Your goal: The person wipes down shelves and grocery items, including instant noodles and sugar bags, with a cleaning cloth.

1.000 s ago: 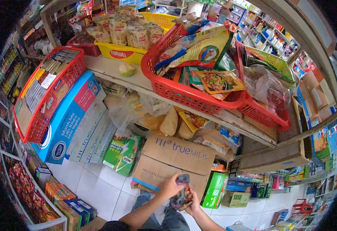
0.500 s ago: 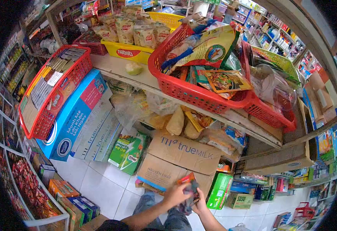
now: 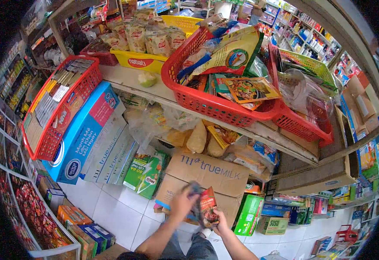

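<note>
Low over a cardboard TH true MILK carton (image 3: 211, 169), my right hand (image 3: 220, 223) grips a red packet (image 3: 208, 203) with a food picture by its lower right edge. My left hand (image 3: 183, 207), smeared by motion, pinches a dark, crumpled strip (image 3: 195, 195) at the red packet's left side. That strip runs down along the packet and looks like dark wrapping; its exact kind is blurred. Both hands are closed, in front of my knees.
Above the carton, a shelf carries a red basket (image 3: 224, 104) of seasoning sachets and a yellow Nabati tray (image 3: 141, 60). At left, a red basket (image 3: 46, 145) sits on blue milk cartons (image 3: 83, 143). A green Milo box (image 3: 144, 175) and a green carton (image 3: 248, 214) flank the brown one.
My left hand has moved left and up, drawing the dark strip away from the red packet's front. The packet now stands more upright, its printed face showing, with my right hand slightly lower left.
</note>
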A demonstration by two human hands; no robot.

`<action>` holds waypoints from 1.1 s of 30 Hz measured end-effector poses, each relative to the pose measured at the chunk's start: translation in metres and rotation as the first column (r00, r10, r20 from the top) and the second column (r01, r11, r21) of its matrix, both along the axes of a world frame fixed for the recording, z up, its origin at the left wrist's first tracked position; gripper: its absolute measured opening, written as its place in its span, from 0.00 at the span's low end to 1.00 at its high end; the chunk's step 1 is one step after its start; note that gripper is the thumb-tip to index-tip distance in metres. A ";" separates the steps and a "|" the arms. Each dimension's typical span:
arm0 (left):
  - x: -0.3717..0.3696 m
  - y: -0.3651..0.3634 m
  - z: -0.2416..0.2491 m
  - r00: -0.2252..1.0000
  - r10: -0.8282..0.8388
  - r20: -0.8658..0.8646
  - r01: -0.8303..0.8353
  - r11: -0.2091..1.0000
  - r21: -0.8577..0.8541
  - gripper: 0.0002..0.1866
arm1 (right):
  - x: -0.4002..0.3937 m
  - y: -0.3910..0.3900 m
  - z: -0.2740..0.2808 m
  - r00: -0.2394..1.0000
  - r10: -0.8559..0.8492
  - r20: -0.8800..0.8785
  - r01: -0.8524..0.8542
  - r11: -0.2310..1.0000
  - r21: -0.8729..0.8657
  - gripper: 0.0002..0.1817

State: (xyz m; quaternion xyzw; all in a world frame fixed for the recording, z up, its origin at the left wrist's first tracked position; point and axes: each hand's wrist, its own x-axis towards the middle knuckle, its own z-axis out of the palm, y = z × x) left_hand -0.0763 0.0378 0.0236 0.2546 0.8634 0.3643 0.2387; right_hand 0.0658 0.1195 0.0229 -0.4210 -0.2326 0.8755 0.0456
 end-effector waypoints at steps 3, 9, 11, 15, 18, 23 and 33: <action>-0.021 -0.011 -0.039 0.997 0.072 0.024 -0.071 0.997 -0.025 0.22 | 0.007 0.004 -0.014 0.967 0.224 -0.119 -0.199 0.961 0.190 0.27; 0.014 -0.021 -0.074 0.940 -0.022 0.341 -0.028 0.990 0.141 0.21 | -0.026 -0.012 -0.010 0.981 0.173 -0.091 -0.109 0.873 0.476 0.34; 0.020 -0.022 -0.099 0.572 -0.055 0.818 -0.475 0.791 0.385 0.21 | -0.030 -0.010 -0.003 0.983 0.160 -0.088 -0.074 0.789 0.610 0.35; 0.021 -0.018 -0.036 0.265 -0.195 0.944 -0.579 0.751 0.317 0.24 | -0.028 -0.008 0.016 0.912 0.235 0.335 -0.395 0.288 0.872 0.37; 0.015 -0.018 -0.039 0.338 -0.242 0.910 -0.274 0.899 0.341 0.25 | -0.026 -0.009 0.021 0.830 0.235 0.507 -0.501 -0.088 0.861 0.37; 0.021 -0.020 -0.031 0.397 -0.249 0.883 -0.296 0.876 0.380 0.25 | -0.015 -0.002 0.023 0.807 0.337 0.484 -0.476 -0.112 0.872 0.34; 0.022 -0.026 -0.054 0.145 -0.187 0.972 -0.519 0.822 0.236 0.20 | 0.008 0.020 -0.009 0.960 0.228 0.162 -0.225 0.287 0.931 0.28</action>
